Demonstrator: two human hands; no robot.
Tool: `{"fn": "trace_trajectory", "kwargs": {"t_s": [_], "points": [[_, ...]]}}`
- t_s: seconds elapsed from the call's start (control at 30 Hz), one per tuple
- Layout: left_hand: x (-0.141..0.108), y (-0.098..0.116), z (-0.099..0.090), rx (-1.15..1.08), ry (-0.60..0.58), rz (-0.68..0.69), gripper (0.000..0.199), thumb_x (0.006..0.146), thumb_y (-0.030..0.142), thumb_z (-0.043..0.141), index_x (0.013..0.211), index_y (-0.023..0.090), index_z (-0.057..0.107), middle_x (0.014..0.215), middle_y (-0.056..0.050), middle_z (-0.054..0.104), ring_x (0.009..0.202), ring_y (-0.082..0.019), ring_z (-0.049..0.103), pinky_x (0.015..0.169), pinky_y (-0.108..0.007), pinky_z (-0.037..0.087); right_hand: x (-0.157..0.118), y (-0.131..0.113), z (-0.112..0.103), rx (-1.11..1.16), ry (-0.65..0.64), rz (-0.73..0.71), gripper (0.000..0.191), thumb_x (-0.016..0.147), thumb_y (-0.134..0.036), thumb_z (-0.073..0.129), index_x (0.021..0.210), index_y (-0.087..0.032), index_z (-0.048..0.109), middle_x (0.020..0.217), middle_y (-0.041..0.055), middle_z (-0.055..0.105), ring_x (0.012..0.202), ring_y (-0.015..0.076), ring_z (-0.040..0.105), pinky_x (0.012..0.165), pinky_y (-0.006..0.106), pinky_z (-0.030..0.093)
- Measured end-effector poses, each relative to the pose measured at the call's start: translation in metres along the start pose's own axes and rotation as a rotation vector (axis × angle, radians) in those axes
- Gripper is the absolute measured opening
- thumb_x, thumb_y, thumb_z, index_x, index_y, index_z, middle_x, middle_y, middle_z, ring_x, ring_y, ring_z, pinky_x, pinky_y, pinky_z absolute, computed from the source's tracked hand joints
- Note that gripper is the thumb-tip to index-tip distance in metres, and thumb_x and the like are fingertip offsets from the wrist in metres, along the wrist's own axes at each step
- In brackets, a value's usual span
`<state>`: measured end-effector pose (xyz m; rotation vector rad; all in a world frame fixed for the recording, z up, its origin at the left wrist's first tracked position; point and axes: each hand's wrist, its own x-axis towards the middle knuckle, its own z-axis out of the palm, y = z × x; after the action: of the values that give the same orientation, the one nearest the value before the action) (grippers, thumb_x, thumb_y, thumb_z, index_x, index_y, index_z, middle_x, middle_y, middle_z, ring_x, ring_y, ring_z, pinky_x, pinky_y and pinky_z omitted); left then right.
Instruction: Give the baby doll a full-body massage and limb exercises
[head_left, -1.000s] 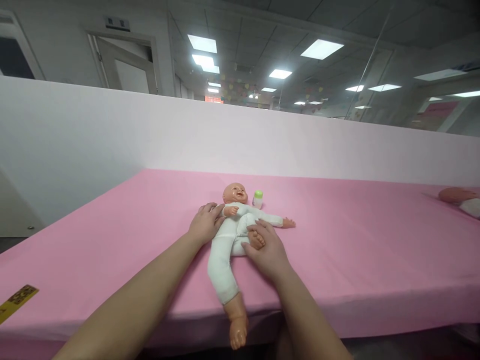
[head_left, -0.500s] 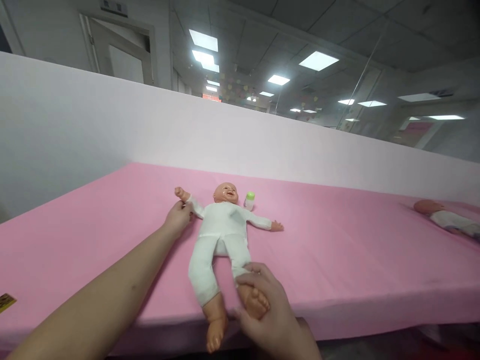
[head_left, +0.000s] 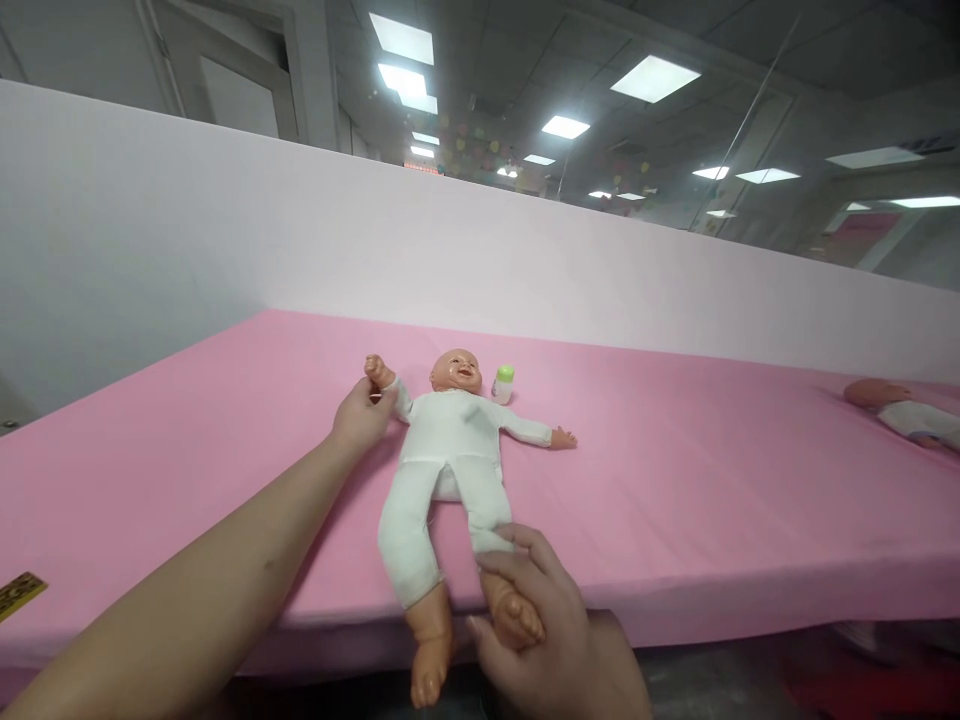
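A baby doll point(head_left: 450, 430) with a white cloth body lies on its back, its head away from me and its feet over the front edge of the pink-covered table point(head_left: 675, 480). My left hand point(head_left: 364, 412) is closed around the doll's arm on the left, near the wrist, and that arm is bent upward. Around the doll's lower leg on the right curls my right hand point(head_left: 547, 620), its fingers over the shin and its thumb below the foot. The doll's other arm is stretched out flat. Close to the doll's head stands a small bottle point(head_left: 503, 385) with a green cap.
Another doll point(head_left: 900, 410) lies at the far right of the table. A white partition point(head_left: 487, 260) runs along the back, with glass above it. A yellow and black sticker point(head_left: 21, 595) is at the left front.
My left hand has lifted the doll's arm slightly and moved a little up. My right hand remains around the leg. The view has tilted down slightly.
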<state>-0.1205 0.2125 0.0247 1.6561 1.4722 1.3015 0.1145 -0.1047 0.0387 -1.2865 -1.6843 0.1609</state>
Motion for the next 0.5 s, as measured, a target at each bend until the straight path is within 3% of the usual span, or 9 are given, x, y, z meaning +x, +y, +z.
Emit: {"fn": "trace_trajectory", "kwargs": {"t_s": [0.13, 0.23, 0.37, 0.5], "points": [[-0.019, 0.019, 0.009, 0.272, -0.113, 0.382, 0.043, 0.096, 0.047, 0.066, 0.133, 0.027, 0.071, 0.141, -0.01, 0.067, 0.127, -0.032, 0.062, 0.107, -0.045, 0.052, 0.036, 0.003, -0.004, -0.004, -0.019, 0.017, 0.04, 0.079, -0.026, 0.078, 0.118, -0.025, 0.076, 0.134, 0.0129, 0.062, 0.121, 0.0301, 0.071, 0.102, 0.041, 0.062], [-0.029, 0.027, 0.019, 0.448, -0.2, 0.549, 0.046, 0.098, 0.036, 0.06, 0.143, 0.033, 0.069, 0.15, -0.007, 0.06, 0.138, -0.032, 0.056, 0.116, -0.047, 0.049, 0.067, 0.009, 0.0, -0.035, -0.029, 0.046, 0.04, 0.081, -0.028, 0.08, 0.121, -0.026, 0.076, 0.14, 0.0126, 0.058, 0.132, 0.0317, 0.064, 0.108, 0.044, 0.058], [-0.032, 0.031, 0.021, 0.578, -0.251, 0.588, 0.049, 0.1, 0.032, 0.054, 0.148, 0.035, 0.066, 0.152, -0.007, 0.06, 0.143, -0.032, 0.053, 0.12, -0.05, 0.047, 0.096, 0.026, 0.018, -0.105, -0.054, 0.1, 0.041, 0.082, -0.028, 0.081, 0.123, -0.03, 0.076, 0.15, 0.009, 0.054, 0.139, 0.0316, 0.058, 0.113, 0.048, 0.054], [-0.031, 0.032, 0.017, 0.586, -0.294, 0.584, 0.05, 0.101, 0.032, 0.052, 0.149, 0.034, 0.064, 0.154, -0.008, 0.059, 0.143, -0.03, 0.054, 0.118, -0.049, 0.048, 0.108, 0.042, 0.035, -0.103, -0.061, 0.167, 0.039, 0.083, -0.027, 0.079, 0.122, -0.029, 0.075, 0.151, 0.0072, 0.055, 0.14, 0.0304, 0.058, 0.117, 0.05, 0.05]]}}
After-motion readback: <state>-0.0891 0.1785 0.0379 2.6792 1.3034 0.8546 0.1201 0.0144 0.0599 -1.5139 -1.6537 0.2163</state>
